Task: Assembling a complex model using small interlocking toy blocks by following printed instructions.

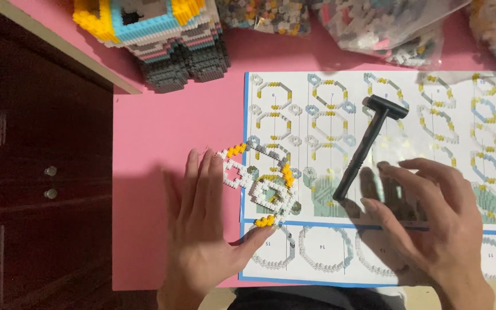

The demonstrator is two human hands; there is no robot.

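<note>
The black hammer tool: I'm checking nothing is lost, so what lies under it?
The black hammer tool lies on the instruction sheet, across printed ring diagrams. The strip of diagrams directly beneath it is covered; the right hand hovers near its handle end.

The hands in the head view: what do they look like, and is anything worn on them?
Both the left hand and the right hand are bare: no gloves, and no rings or watch can be seen. No sleeves reach the wrists in view. The fingers are slim, with short, plain nails.
</note>
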